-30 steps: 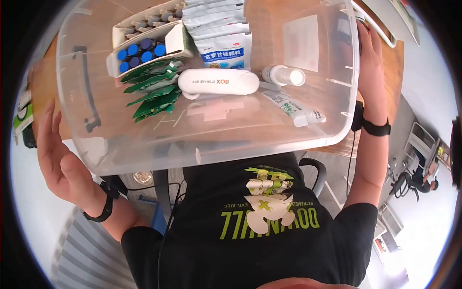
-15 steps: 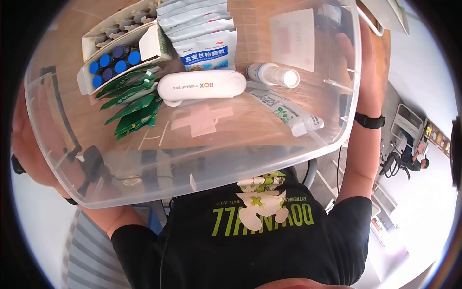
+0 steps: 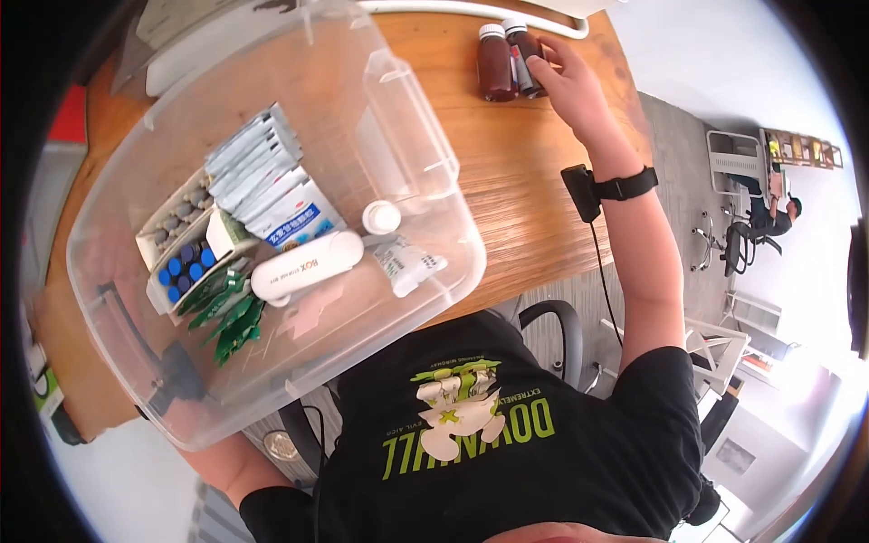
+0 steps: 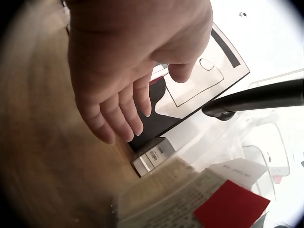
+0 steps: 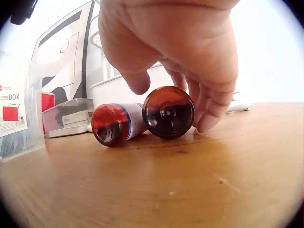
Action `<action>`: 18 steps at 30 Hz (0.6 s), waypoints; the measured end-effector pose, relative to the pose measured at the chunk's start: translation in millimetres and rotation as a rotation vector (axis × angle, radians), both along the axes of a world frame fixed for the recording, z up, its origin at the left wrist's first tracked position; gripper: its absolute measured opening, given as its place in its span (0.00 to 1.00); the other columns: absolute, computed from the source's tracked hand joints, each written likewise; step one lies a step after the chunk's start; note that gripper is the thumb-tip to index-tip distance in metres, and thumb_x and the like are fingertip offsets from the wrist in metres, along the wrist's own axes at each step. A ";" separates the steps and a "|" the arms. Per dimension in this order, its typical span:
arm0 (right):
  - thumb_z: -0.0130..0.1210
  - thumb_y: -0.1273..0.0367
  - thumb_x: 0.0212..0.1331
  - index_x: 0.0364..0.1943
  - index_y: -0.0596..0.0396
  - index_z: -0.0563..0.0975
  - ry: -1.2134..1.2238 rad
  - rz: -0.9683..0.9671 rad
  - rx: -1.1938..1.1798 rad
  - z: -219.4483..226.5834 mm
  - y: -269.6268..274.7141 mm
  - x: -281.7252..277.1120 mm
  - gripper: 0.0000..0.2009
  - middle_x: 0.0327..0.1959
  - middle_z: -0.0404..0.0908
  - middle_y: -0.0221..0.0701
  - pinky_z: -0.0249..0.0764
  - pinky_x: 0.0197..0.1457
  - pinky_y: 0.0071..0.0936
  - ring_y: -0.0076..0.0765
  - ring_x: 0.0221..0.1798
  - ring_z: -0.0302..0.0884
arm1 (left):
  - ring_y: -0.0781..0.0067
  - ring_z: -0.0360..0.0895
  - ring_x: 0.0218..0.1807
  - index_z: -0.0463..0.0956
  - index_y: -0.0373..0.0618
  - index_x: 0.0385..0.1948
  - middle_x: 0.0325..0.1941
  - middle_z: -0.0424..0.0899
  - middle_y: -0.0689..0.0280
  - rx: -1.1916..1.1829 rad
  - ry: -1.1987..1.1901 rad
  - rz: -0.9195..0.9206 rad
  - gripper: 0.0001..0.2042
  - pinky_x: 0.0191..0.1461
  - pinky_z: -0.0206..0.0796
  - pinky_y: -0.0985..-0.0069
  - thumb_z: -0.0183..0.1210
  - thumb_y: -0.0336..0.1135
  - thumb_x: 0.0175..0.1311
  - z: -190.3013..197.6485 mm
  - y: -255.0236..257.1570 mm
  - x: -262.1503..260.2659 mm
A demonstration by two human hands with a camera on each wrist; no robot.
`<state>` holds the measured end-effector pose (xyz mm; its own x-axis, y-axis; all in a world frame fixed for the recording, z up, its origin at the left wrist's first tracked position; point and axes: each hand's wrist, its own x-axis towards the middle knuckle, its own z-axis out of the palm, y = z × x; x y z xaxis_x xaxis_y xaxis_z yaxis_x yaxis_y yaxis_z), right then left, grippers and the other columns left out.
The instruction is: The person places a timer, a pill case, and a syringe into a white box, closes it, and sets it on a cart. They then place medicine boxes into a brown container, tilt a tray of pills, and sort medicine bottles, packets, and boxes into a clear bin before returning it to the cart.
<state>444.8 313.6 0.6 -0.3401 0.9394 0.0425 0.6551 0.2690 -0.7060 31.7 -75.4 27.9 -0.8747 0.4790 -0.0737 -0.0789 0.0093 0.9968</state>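
1. Watching the head feed, I see the person's right arm stretched forward over the wooden bench (image 3: 516, 195), a black strap (image 3: 626, 185) round the wrist.
2. The right hand (image 3: 572, 89) comes down over a dark bottle (image 3: 524, 56), thumb on one flank, fingers bent down the other; how firmly they press, I cannot tell.
3. My left wrist feed has the left hand (image 4: 130, 59) with fingers loosely extended and the thumb apart; the head view mostly hides it behind the clear box (image 3: 466, 249).
4. That dark bottle lies on its side on the bench, just beside a second bottle (image 3: 495, 68), both with bases towards the person and white caps pointing away.
5. From the right wrist I get reddish-brown, see-through walls, with dark liquid below a lighter band in the nearer one.
6. The second bottle wears a white label edged in blue; its print is too small for me to read.
7. Inside the clear box, a white case (image 3: 308, 266) reads "BOX", and the front silver sachet (image 3: 291, 210) has white characters on blue.
8. On the black shirt (image 3: 579, 434) I can read "EXTREMELY"; a printed figure partly covers the big green lettering.
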 end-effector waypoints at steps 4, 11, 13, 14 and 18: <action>0.63 0.53 0.57 0.68 0.58 0.72 -0.113 -0.012 -0.095 8.4 18.0 4.1 0.36 0.55 0.84 0.46 0.77 0.58 0.34 0.42 0.54 0.83 | 0.49 0.59 0.78 0.59 0.30 0.71 0.77 0.59 0.44 -0.012 -0.011 -0.005 0.32 0.80 0.52 0.55 0.41 0.51 0.77 -5.6 0.0 -2.1; 0.67 0.54 0.50 0.66 0.60 0.73 -0.226 0.064 -0.193 24.9 29.7 4.2 0.38 0.48 0.87 0.45 0.80 0.52 0.31 0.38 0.47 0.86 | 0.49 0.58 0.78 0.58 0.31 0.71 0.78 0.58 0.44 -0.039 -0.037 -0.020 0.31 0.80 0.51 0.55 0.41 0.50 0.77 -8.7 3.6 -8.4; 0.68 0.58 0.50 0.66 0.60 0.73 -0.012 0.023 -0.213 30.2 21.1 3.7 0.37 0.49 0.86 0.42 0.80 0.50 0.30 0.35 0.46 0.84 | 0.49 0.58 0.78 0.58 0.31 0.71 0.78 0.58 0.44 -0.045 -0.045 -0.031 0.31 0.80 0.51 0.55 0.41 0.49 0.77 -9.5 4.4 -8.8; 0.68 0.58 0.50 0.66 0.60 0.73 0.094 0.003 -0.170 17.0 19.6 7.5 0.37 0.49 0.85 0.41 0.80 0.50 0.30 0.34 0.46 0.84 | 0.49 0.58 0.78 0.58 0.31 0.71 0.78 0.58 0.44 -0.047 -0.051 -0.034 0.31 0.81 0.51 0.55 0.41 0.49 0.77 -10.6 5.2 -10.4; 0.67 0.62 0.52 0.68 0.58 0.71 0.290 -0.048 0.041 -3.3 -1.6 13.9 0.36 0.53 0.83 0.38 0.78 0.55 0.31 0.34 0.52 0.81 | 0.50 0.58 0.78 0.58 0.31 0.71 0.78 0.58 0.44 -0.061 -0.061 -0.041 0.31 0.81 0.51 0.56 0.41 0.49 0.77 -11.7 7.0 -12.8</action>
<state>458.7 312.1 -2.7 -0.2636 0.9496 0.1698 0.4403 0.2751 -0.8547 18.9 -68.4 16.2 -0.8477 0.5071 -0.1560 -0.1375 0.0740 0.9877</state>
